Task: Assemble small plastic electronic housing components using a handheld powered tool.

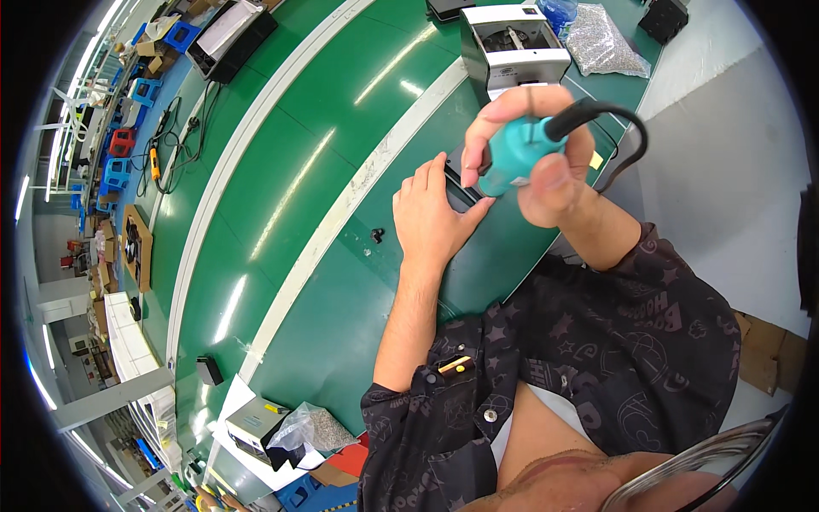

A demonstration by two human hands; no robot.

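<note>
My right hand (546, 162) is closed around a teal electric screwdriver (516, 154), whose black cable (627, 115) curves away to the right. The driver is held over a black flat part (461, 183) on the green table, and its tip is hidden from this view. My left hand (431, 209) lies low over that part, with its fingers stretched and the thumb apart. The part's edge shows between index finger and thumb, held there against the table. Just left of this hand, a small black piece (377, 235) lies on the table.
A white and black screw feeder (516, 60) stands beyond my hands, beside a clear bag of small metal pieces (601, 43). At the lower left are another boxy machine (260, 422) and a second bag (316, 427). White strips (316, 235) run along the green table.
</note>
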